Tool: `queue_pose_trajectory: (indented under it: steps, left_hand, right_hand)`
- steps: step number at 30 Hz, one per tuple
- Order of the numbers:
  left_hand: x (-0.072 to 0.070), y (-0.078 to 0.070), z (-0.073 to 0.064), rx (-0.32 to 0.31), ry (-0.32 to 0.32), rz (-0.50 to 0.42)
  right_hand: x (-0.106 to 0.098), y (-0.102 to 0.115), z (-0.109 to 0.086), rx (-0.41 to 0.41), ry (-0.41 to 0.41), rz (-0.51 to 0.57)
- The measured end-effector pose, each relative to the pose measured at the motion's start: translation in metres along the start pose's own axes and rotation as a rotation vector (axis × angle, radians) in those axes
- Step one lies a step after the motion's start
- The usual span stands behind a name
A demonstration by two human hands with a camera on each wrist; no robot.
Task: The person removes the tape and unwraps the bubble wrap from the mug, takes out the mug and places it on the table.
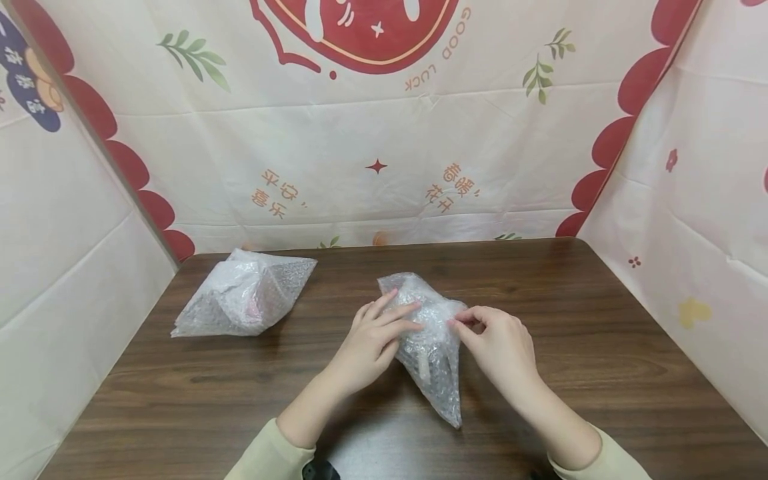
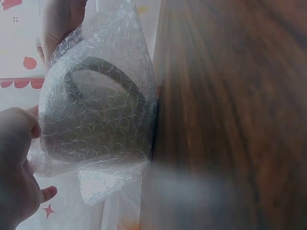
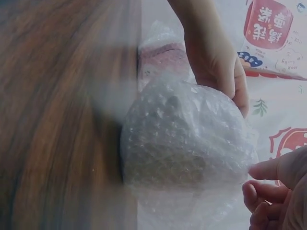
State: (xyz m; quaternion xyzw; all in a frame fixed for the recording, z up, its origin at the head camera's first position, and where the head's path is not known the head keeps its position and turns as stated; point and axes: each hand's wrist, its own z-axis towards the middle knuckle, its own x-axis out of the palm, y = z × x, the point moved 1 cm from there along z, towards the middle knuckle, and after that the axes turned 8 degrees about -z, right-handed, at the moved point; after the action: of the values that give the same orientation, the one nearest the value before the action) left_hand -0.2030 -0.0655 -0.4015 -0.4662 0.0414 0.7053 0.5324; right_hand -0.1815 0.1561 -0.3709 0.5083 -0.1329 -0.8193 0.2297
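A mug (image 2: 96, 115), its handle showing through the clear layers, is wrapped in bubble wrap (image 1: 429, 333) near the middle of the table. My left hand (image 1: 369, 343) rests on the left side of this bundle, fingers spread and fairly straight across the top. At its upper right side my right hand (image 1: 501, 343) pinches an edge of the bubble wrap between thumb and fingertips. A pointed end of the wrap (image 1: 447, 407) reaches toward the front of the table. In the right wrist view the cloudy layers blur the mug's shape.
A second bubble-wrapped bundle (image 1: 246, 293) with something pinkish inside lies at the back left of the brown wooden table (image 1: 600, 360). Printed cloth walls (image 1: 360, 133) stand behind the table and along both sides.
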Motion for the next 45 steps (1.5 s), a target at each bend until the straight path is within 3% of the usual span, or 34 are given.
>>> queue_pose_trajectory:
  steps: [6,11,21,28,37,40,45]
  left_hand:
    - [0.0,0.0,-0.002,-0.011,-0.007,-0.004]
    - [0.0,0.0,-0.003,-0.025,-0.003,-0.005]
    - [-0.002,-0.002,-0.001,-0.013,0.005,0.01]
    - [0.0,-0.002,-0.001,-0.004,0.017,0.001]
    - [0.001,-0.005,0.0,0.002,0.021,0.017]
    - [0.0,-0.005,-0.001,-0.004,0.02,0.018]
    - [0.0,-0.005,-0.001,-0.023,0.018,0.013]
  right_hand:
    - [0.002,0.004,0.0,-0.006,0.047,0.082]
    - [0.009,0.003,-0.003,-0.073,0.007,0.144]
    - [0.011,0.0,-0.003,-0.221,-0.136,0.066]
    - [0.012,0.0,-0.002,-0.277,-0.082,0.037]
    - [0.013,-0.001,-0.002,-0.335,-0.099,0.056]
    - [0.011,0.0,-0.003,-0.317,-0.077,0.059]
    - [0.003,0.005,-0.005,-0.169,-0.023,0.027]
